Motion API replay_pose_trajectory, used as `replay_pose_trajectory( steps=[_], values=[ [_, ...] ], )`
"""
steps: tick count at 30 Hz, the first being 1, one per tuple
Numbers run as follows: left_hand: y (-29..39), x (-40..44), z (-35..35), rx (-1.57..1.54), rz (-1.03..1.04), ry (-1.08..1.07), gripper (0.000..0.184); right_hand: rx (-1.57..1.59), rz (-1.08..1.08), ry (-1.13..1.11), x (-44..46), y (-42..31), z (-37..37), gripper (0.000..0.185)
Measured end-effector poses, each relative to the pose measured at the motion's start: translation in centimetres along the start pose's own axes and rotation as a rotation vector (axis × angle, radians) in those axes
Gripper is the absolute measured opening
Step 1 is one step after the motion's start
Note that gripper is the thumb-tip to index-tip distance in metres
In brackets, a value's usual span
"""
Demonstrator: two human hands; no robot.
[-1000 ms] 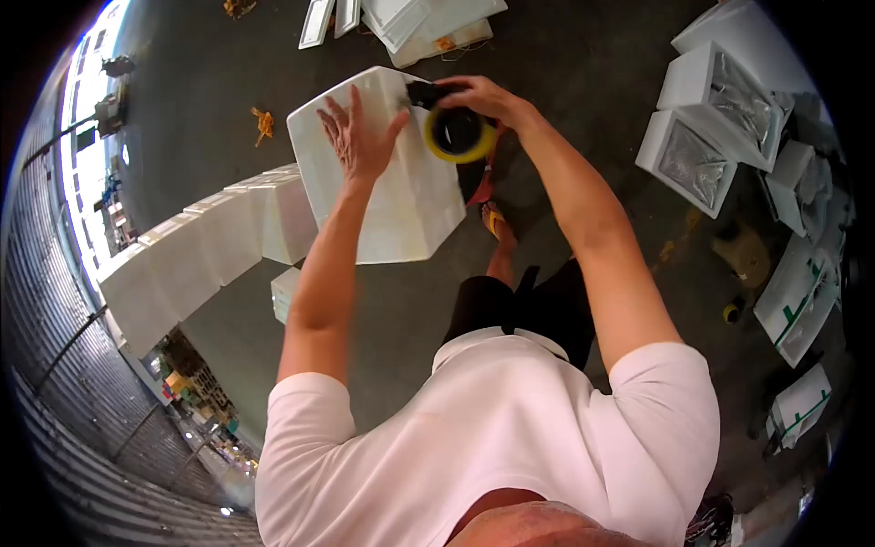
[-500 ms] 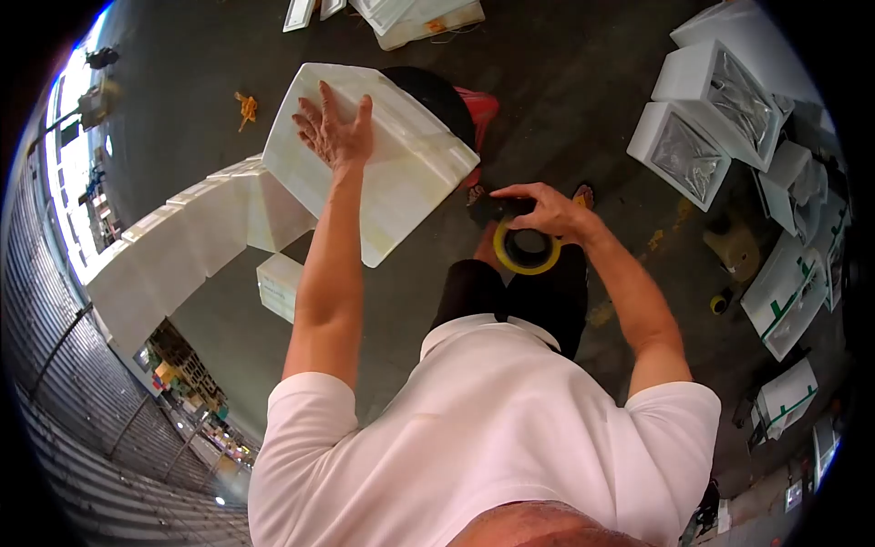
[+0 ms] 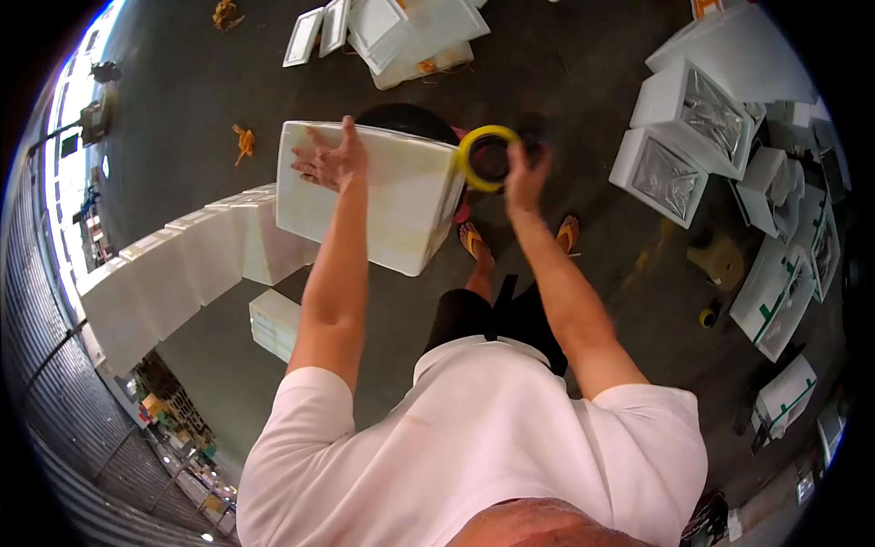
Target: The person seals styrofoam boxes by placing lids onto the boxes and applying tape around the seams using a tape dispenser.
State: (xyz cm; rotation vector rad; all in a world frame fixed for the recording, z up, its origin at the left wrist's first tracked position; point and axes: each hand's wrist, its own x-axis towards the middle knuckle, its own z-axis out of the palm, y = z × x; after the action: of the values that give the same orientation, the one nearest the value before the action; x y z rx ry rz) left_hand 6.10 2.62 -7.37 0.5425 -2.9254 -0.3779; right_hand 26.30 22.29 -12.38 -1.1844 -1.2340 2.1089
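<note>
Your left hand is open, fingers spread flat against the white box, which sits in front of you and to your left, partly covering a dark round object; whether it rests on that object, you cannot tell from here. Your right hand is closed on the yellow-edged tape roll, just beside the box's right end; motion blur hides exactly how the fingers wrap it. The box looks like foam, so expect it to be light for its bulk (unless it is loaded, which does not show); it should feel stiff but brittle, likely to dent under fingertips and chip at corners; its smooth faces may slide under a dry palm, so spread your pressure and take hold low, on opposite sides; the roll should be firm and compact, best held by its outer side, clear of the sticky face.
</note>
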Motion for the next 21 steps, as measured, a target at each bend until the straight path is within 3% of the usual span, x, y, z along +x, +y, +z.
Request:
replay_pose_trajectory(
  steps=[1,4,6,7,8,9,11,12,14,16,17,18,19,21],
  values=[
    [-0.2,0.5,0.2,0.006,-0.011,0.031,0.093,-0.081,-0.23,0.15,-0.5,0.7,2.3,0.062],
    [0.3,0.8,-0.4,-0.065,-0.078,0.045,0.094,-0.118,-0.188,0.128,-4.7,2.6,2.0,0.066],
    [-1.3,1.5,2.5,-0.088,-0.046,0.159,0.092,-0.433,-0.112,0.007,-7.8,1.9,0.0,0.067],
    [-0.3,1.2,1.0,-0.123,-0.102,0.113,0.091,-0.388,-0.025,-0.085,-8.5,2.0,-1.3,0.068],
    [-0.4,0.8,0.4,-0.209,-0.096,0.122,0.089,-0.328,0.095,-0.028,-9.8,0.4,-1.2,0.07],
    [-0.3,1.0,-1.6,-0.271,-0.144,0.075,0.085,-0.047,0.317,0.046,-9.8,0.0,-2.0,0.065],
    [-0.7,0.2,-2.8,-0.431,-0.105,0.123,0.082,0.068,0.427,-0.03,-9.2,-3.2,-4.0,0.052],
    [-1.8,0.3,-3.8,-0.457,-0.137,0.153,0.082,0.13,0.397,-0.053,-8.2,-4.3,-5.1,0.054],
    [-6.4,0.4,-5.2,-0.734,0.091,-0.082,0.076,0.159,0.338,-0.214,-6.6,-7.6,-3.7,0.051],
    [-12.3,1.3,-5.4,-0.641,0.07,0.092,0.075,0.139,0.312,-0.319,-4.1,-9.6,-1.2,0.048],
    [-14.6,2.1,-8.6,-0.651,-0.024,0.19,0.073,0.164,0.311,-0.373,-2.4,-9.4,0.7,0.045],
    [-17.2,3.1,-7.4,-0.484,-0.186,0.265,0.074,0.253,0.32,-0.514,-1.6,-9.3,3.1,0.042],
    [-19.2,4.2,-7.1,-0.588,-0.412,0.125,0.071,0.25,0.317,-0.526,-1.0,-8.7,5.4,0.04],
    [-22.8,6.2,-4.3,-1.059,-0.406,-0.185,0.068,-0.018,0.121,-0.625,-1.1,-7.2,8.8,0.04]
  ],
)
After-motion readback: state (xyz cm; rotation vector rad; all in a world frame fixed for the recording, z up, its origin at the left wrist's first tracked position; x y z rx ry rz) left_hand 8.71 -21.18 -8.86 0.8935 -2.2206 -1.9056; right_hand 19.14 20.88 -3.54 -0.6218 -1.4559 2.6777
